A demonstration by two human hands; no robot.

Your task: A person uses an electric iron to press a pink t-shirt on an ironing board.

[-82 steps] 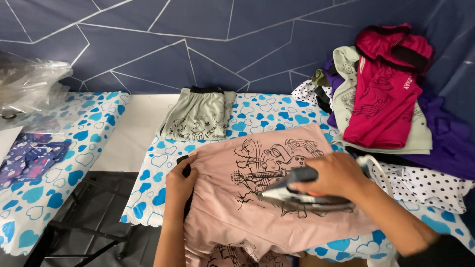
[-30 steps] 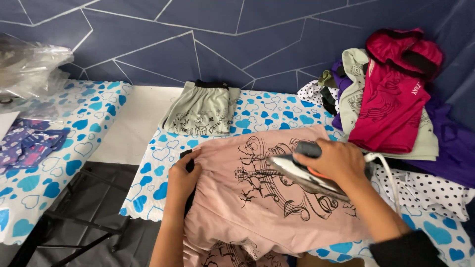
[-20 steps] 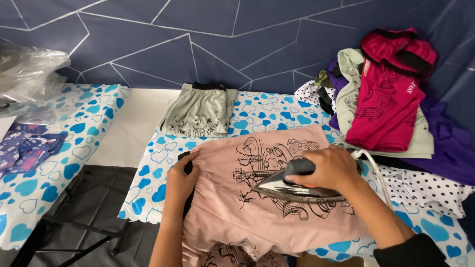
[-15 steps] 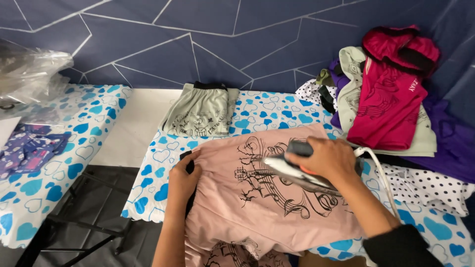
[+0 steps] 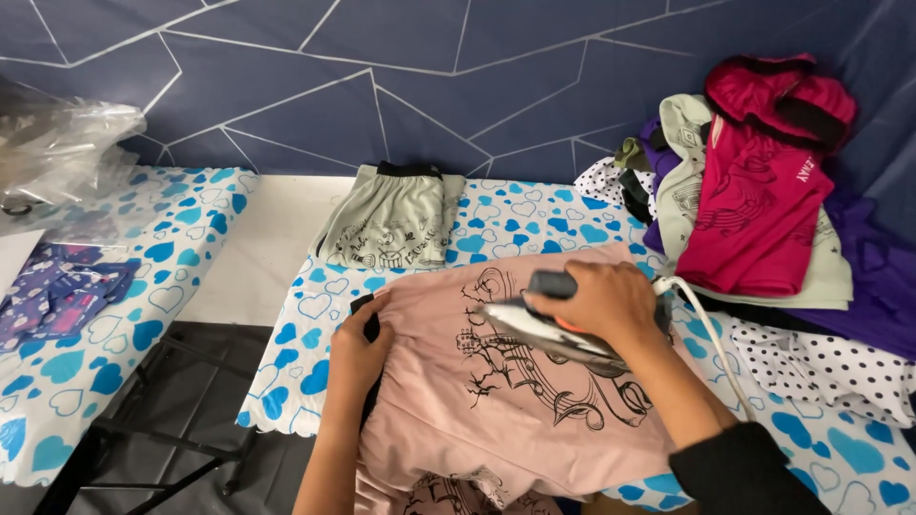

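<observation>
Bench [image 5: 534,224] in a blue heart-print cover, clothes pile [image 5: 763,210] at right, folded grey garment [image 5: 393,219] at back. Pink printed shirt [image 5: 506,401] lies flat at front edge. Right hand [image 5: 606,303] closed around iron [image 5: 544,324] on the print. Left hand [image 5: 358,348] flat, pinning shirt's left edge

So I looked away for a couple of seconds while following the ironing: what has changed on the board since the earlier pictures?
The right hand has kept hold of the iron and slid it back and forth over the print on the pink shirt; it now sits up near the print's top. The left hand still presses the shirt's left edge. The folded grey garment and the clothes pile have not moved.
</observation>
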